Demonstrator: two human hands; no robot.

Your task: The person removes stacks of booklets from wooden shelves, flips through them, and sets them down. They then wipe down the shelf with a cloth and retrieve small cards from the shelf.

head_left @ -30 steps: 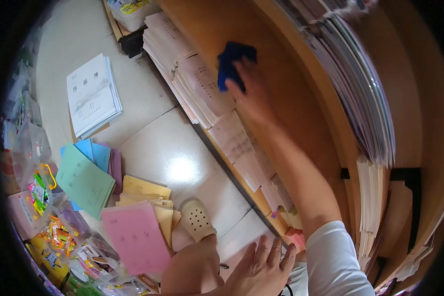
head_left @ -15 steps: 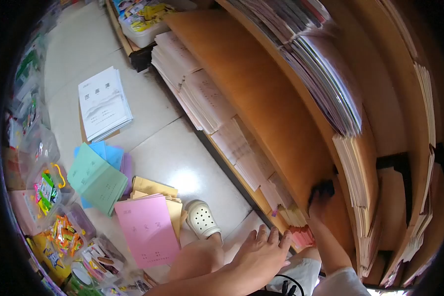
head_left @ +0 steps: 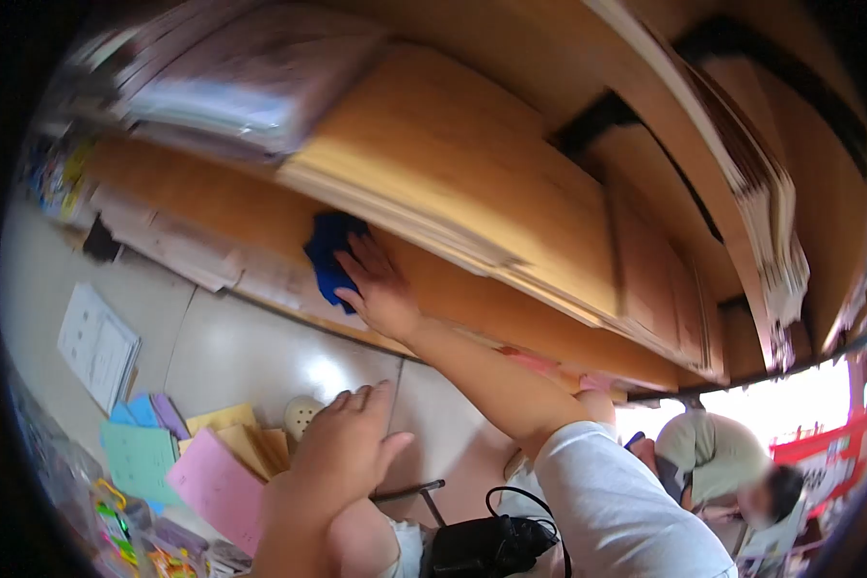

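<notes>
My right hand [head_left: 380, 294] is pressed on a dark blue cloth [head_left: 329, 258], which lies bunched on the bare wooden shelf board [head_left: 246, 222]. The fingers are spread partly over the cloth and hide some of it. My left hand [head_left: 342, 438] rests around my bent knee with its fingers stretched out and holds nothing. Above the cloth, a shelf carries stacks of tan booklets [head_left: 453, 226]. Below the board are more pale booklets [head_left: 164, 236].
On the tiled floor lie a stack of white booklets [head_left: 96, 337], green booklets [head_left: 140, 462], pink booklets [head_left: 217, 486] and yellow ones [head_left: 231, 424]. Clear bins of wrapped snacks [head_left: 116, 530] stand at lower left. Another person [head_left: 718, 462] bends over at the right.
The view has turned and come nearer the shelf. My right hand has moved the blue cloth along the board. My left hand stays by my knee.
</notes>
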